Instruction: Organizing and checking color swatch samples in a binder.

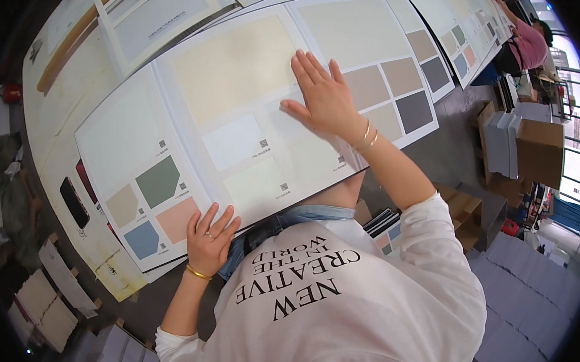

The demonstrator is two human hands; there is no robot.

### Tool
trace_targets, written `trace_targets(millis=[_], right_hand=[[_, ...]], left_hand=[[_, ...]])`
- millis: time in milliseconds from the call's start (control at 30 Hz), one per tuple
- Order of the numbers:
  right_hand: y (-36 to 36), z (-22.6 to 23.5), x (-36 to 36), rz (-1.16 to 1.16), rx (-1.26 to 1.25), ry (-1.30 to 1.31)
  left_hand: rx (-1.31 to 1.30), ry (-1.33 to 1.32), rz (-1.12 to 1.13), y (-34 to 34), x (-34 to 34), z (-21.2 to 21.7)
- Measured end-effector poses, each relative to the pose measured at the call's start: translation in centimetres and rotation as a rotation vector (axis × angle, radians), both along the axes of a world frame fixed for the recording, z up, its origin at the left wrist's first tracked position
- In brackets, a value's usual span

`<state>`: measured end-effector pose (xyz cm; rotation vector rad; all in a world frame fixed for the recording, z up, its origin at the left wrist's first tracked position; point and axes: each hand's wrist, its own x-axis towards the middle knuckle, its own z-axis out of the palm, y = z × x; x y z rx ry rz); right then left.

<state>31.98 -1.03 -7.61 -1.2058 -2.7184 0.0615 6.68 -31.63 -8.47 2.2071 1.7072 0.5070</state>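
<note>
A wide folding colour sample board (pixel 118 135) lies unfolded on the table before me, its panels bearing pasted swatches. My right hand (pixel 323 96) lies flat on it with fingers outstretched, by the lower right corner of a large cream swatch (pixel 236 65). At the near edge, my left hand (pixel 209 240) rests its spread fingers on the board beside a pink swatch (pixel 178 220). Green (pixel 157 182), beige (pixel 124 204) and blue (pixel 141 239) swatches sit around that one. Brown and dark grey swatches (pixel 414 111) fill the right panel. Neither hand holds anything.
A dark phone (pixel 75 202) lies on the table (pixel 51 136), left of the board. Farther back is a wooden strip (pixel 69 52). More sample boards (pixel 456 21) overlap to the right, where a person in pink (pixel 530 43) works. Cardboard boxes (pixel 540 152) and stacked sheets (pixel 529 292) stand beyond.
</note>
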Motion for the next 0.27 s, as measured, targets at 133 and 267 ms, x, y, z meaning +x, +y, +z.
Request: trace_targets(millis=[133,267], right_hand=[[4.7,-1.5,-0.6,0.0,0.072,-0.031],[8.4,-0.8,-1.9,-0.03,-0.034,-0.112]], left_hand=[[-0.006,-0.001,-0.017,0.1,-0.1,0.1],[0.003,-0.004,-0.014,0.0,-0.2,0.0]])
